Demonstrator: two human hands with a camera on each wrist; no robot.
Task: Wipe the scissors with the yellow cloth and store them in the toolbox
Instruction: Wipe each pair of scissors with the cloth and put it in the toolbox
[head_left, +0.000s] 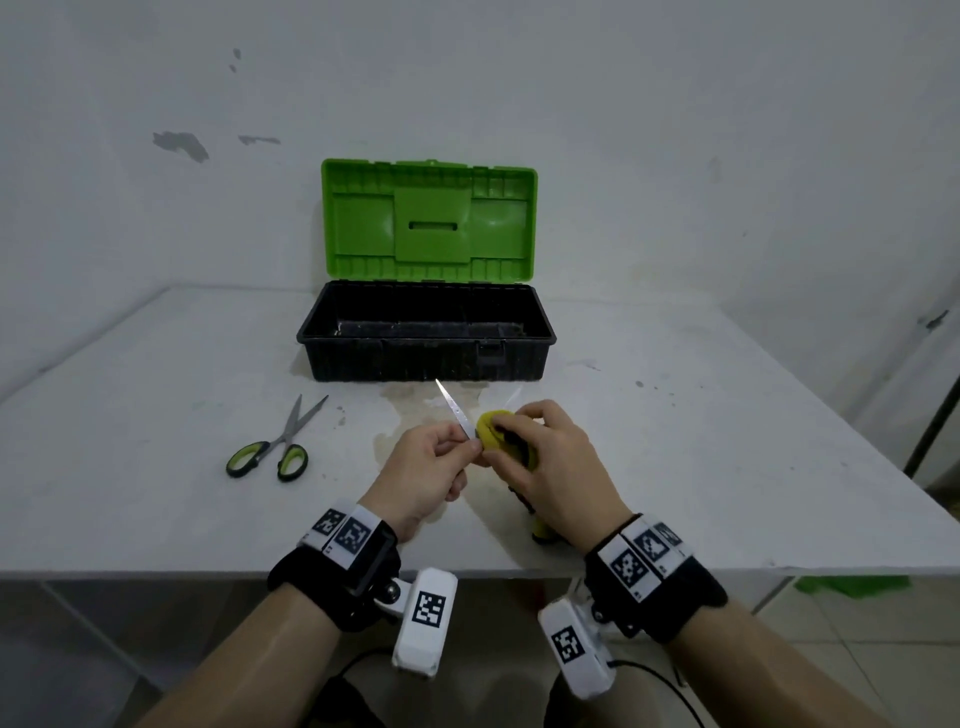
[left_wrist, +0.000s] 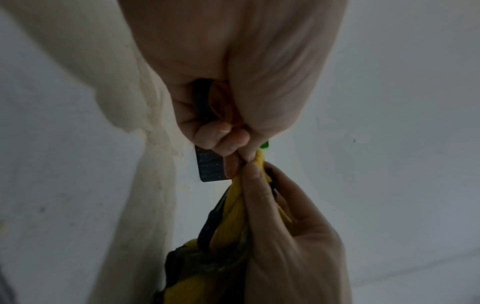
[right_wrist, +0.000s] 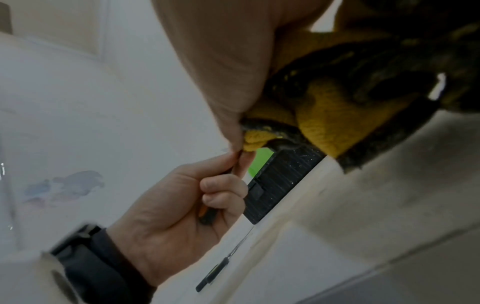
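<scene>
A pair of scissors with an orange-and-black handle is gripped in my left hand. Its two blades are spread and point away toward the toolbox. My right hand holds the bunched yellow cloth against the blades near the pivot; dark stains show on the cloth. The cloth's tail hangs under my right wrist. The toolbox stands open just beyond the hands, with a black base and a raised green lid.
A second pair of scissors with green-and-black handles lies on the white table, left of my hands, blades slightly apart. The table meets a wall behind the toolbox. The table's front edge runs just under my wrists.
</scene>
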